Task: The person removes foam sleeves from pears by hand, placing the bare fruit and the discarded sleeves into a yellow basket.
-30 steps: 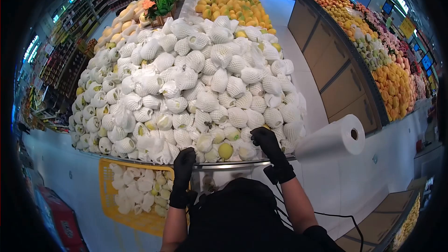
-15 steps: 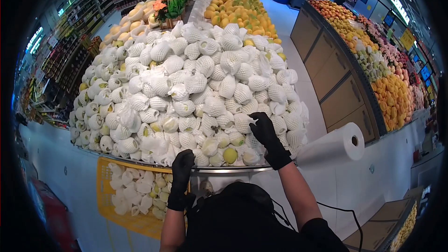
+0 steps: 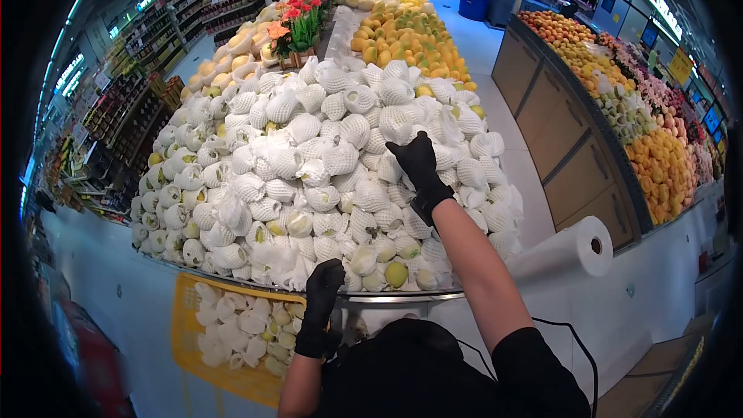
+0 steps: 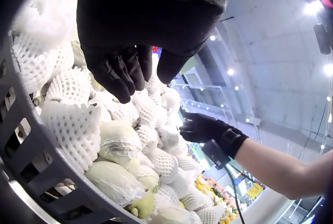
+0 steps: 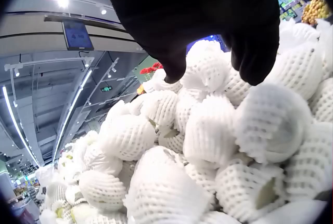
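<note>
A broad heap of pale green fruit in white foam net sleeves point(image 3: 309, 162) fills the display in front of me. My right hand point(image 3: 418, 159), in a black glove, reaches over the upper right of the heap. In the right wrist view its thumb and fingers are spread apart, close above a sleeved fruit point(image 5: 205, 68). The gloved left hand point(image 3: 325, 282) hangs at the front edge with loosely bent fingers and nothing in them. Below it, in the left wrist view, lie film-wrapped fruit point(image 4: 118, 142). One bare yellow-green fruit point(image 3: 396, 275) sits at the front of the heap.
A yellow crate point(image 3: 186, 325) with more sleeved fruit stands below the display's front left. A large white plastic roll point(image 3: 569, 251) is at the right. Beyond the heap lie yellow mangoes point(image 3: 410, 35) and potted flowers point(image 3: 298, 23). Another fruit stand point(image 3: 569, 108) stands across the aisle.
My right hand has moved forward from the front of the heap to its upper right part. The left hand has stayed by the front edge. The head view has shifted slightly.
</note>
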The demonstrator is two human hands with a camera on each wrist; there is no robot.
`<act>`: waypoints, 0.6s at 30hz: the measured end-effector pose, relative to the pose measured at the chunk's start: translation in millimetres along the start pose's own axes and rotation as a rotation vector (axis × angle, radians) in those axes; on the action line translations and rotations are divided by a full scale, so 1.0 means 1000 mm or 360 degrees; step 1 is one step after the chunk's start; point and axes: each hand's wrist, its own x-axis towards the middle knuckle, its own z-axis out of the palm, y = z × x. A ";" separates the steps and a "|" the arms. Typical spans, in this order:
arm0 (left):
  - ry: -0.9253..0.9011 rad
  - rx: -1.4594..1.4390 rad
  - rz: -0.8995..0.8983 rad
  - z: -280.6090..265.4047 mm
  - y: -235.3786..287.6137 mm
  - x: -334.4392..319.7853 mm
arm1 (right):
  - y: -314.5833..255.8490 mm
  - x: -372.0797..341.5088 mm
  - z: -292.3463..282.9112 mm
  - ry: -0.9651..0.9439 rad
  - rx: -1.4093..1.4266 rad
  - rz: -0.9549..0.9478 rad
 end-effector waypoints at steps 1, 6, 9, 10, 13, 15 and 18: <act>-0.0003 -0.0005 0.0002 0.002 0.002 -0.001 | -0.007 0.006 0.002 -0.0022 -0.0032 0.0039; 0.0015 -0.0007 -0.0008 0.007 0.012 -0.001 | -0.041 0.025 0.014 0.0012 -0.0182 0.0221; 0.0005 -0.0054 0.0007 0.007 0.013 -0.001 | -0.048 0.030 0.021 0.0098 -0.0197 0.0290; 0.0003 -0.0037 -0.0005 0.008 0.015 -0.001 | -0.049 0.031 0.021 0.0116 -0.0188 0.0314; 0.0002 0.0071 -0.0004 0.007 0.013 0.000 | -0.047 0.036 0.023 0.0079 -0.0192 0.0323; -0.0026 0.0090 0.0006 0.008 0.013 0.002 | -0.041 0.036 0.023 0.0085 -0.0101 0.0282; -0.0076 0.0138 0.0003 0.012 0.014 0.004 | -0.023 0.034 0.026 0.0148 0.0183 0.0195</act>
